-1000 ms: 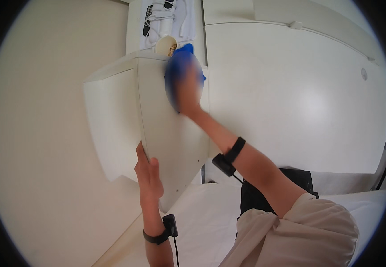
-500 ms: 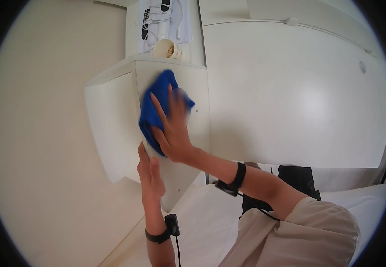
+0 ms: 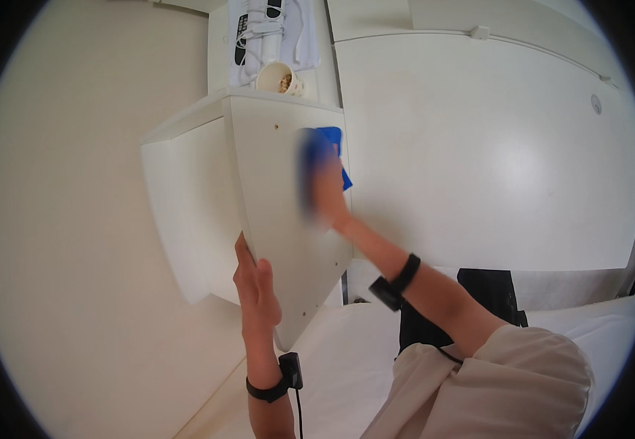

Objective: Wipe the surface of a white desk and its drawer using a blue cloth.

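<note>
A blue cloth (image 3: 330, 136) lies against the pale panel of a white cabinet (image 3: 270, 190), close to the panel's right edge. My right hand (image 3: 327, 192) presses on the cloth and is blurred by motion, so its separate fingers do not show clearly. Lower down, my left hand (image 3: 259, 293) grips the cabinet's left edge. Its fingers run along the outer side, and the thumb is on the panel side. Small holes or marks dot the panel. Each forearm wears a black strap with a small black device.
Beyond the cabinet, a paper cup (image 3: 275, 77) with small brown bits lies tipped over. Behind it are a dark remote control (image 3: 241, 40) and white cables (image 3: 262, 31). A large white panel (image 3: 471, 154) stands at the right, with white bedding (image 3: 339, 366) below.
My right hand has swept the blue cloth rightward across the panel, from its left edge to near its right edge. My left hand keeps its place on the cabinet edge.
</note>
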`<state>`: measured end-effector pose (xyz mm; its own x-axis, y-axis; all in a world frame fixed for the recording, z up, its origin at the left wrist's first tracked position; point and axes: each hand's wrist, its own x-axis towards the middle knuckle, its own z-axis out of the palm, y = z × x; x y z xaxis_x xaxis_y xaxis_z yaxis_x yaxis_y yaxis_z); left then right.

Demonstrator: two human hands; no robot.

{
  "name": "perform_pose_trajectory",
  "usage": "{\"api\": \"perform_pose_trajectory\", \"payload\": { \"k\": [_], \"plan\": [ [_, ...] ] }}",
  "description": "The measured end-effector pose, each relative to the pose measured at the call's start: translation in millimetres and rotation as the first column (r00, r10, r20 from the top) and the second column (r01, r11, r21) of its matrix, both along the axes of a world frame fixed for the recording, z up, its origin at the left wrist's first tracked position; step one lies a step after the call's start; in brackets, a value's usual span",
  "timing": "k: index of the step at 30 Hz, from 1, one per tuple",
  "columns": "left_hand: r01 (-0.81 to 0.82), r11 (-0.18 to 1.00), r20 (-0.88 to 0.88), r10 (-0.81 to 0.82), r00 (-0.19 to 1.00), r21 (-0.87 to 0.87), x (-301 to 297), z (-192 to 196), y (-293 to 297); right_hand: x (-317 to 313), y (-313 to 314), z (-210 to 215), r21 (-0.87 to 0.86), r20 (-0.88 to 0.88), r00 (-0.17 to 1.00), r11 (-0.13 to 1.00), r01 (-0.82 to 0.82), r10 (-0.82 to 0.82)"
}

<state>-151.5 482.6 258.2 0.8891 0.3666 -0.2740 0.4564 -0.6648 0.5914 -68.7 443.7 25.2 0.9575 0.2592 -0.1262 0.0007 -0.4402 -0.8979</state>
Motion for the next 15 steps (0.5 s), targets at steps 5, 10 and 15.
{"api": "perform_pose_trajectory", "payload": {
  "k": [5,10,15],
  "plan": [
    [-0.013,1.000,-0.014,0.013,1.000,-0.028,6.0,4.5,-6.4,8.7,-0.5,133.8,0.429,0.034,0.969,0.879,0.208,-0.246],
    [-0.030,0.998,-0.030,0.028,0.999,-0.059,5.0,11.4,-10.5,89.1,10.2,54.7,0.285,-0.086,0.956,0.913,0.293,-0.280],
    [-0.019,0.999,0.014,0.019,1.000,-0.036,-7.6,18.5,-35.9,34.0,-29.1,-63.5,-0.086,-0.075,0.994,0.994,0.068,-0.074]
  ]
}}
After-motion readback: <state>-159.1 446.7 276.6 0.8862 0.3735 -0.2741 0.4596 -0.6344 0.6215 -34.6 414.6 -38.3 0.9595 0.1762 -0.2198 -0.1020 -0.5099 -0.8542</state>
